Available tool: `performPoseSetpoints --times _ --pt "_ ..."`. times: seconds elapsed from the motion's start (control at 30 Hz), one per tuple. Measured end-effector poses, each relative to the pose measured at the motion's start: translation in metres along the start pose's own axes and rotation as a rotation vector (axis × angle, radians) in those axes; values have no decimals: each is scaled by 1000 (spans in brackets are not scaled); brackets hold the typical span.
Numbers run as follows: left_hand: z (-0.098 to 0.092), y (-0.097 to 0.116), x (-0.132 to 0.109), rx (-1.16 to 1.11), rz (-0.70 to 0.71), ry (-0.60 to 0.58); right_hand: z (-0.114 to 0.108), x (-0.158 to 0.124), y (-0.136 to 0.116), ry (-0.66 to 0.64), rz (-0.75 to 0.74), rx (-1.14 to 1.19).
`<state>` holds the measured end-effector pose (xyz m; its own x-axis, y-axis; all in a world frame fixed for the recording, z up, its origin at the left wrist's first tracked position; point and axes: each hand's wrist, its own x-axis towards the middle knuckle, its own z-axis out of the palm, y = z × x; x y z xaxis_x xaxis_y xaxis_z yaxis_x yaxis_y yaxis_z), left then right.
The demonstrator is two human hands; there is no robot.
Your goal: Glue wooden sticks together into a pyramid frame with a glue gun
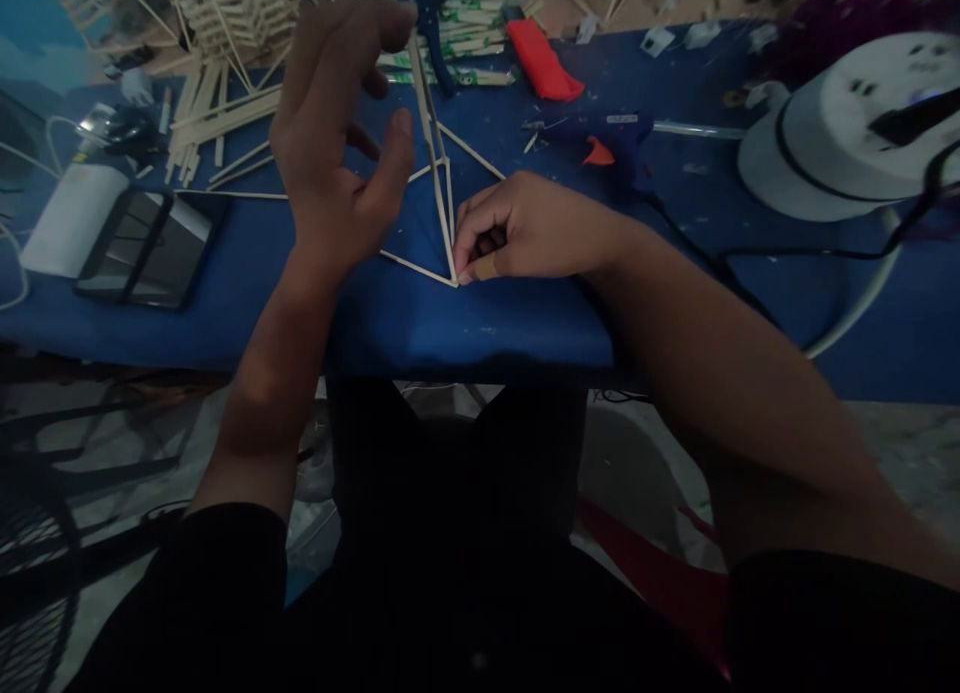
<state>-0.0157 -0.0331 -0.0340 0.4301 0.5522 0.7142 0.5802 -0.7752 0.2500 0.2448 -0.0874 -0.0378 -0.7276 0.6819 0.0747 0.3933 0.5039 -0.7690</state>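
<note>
A frame of thin wooden sticks (442, 205) stands on the blue tabletop in front of me, with long sticks rising to a tall peak. My right hand (517, 228) pinches its near bottom corner between thumb and fingertips, and a tan strip is wrapped on the thumb. Raised to the left of the frame is my left hand (337, 123), its fingers curved and apart from the thumb. The left index fingertip is close to the peak; whether it touches I cannot tell. Behind the peak lies a dark blue clamp-like tool (433, 23).
Right of the frame lies a blue glue gun (630, 148), its cord running toward a round white power socket (787, 153). A red object (544, 61) and wrapped chopsticks (480, 45) lie behind. Leftward are loose sticks (225, 113) and a dark phone-like device (146, 248).
</note>
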Motion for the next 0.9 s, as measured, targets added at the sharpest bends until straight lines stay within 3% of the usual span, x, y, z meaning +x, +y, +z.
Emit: performPoseSetpoints --times 0.17,0.33,0.4,0.47,0.53,0.63,0.73,0.8,0.9 --pt "2 0 -1 70 123 119 -4 -2 -1 -34 -25 4" --pt "-3 -14 -4 133 246 -2 -8 -5 -3 -67 -61 -1" --pt "-2 -15 -1 125 356 67 -8 -5 -3 -60 -73 -13" --pt "2 -10 2 108 433 211 -8 -5 -2 -50 -77 -28" --pt "6 -2 4 90 411 328 -8 -5 -1 -35 -74 -38" --pt "8 6 4 53 417 340 -7 -4 0 -24 -69 -44" --pt "6 6 1 32 333 298 -6 -3 2 -36 -85 -39" --pt "6 2 -1 36 316 205 -5 -2 5 -50 -110 -25" --pt "6 0 -2 81 110 83 -6 -3 11 -70 -163 -13"
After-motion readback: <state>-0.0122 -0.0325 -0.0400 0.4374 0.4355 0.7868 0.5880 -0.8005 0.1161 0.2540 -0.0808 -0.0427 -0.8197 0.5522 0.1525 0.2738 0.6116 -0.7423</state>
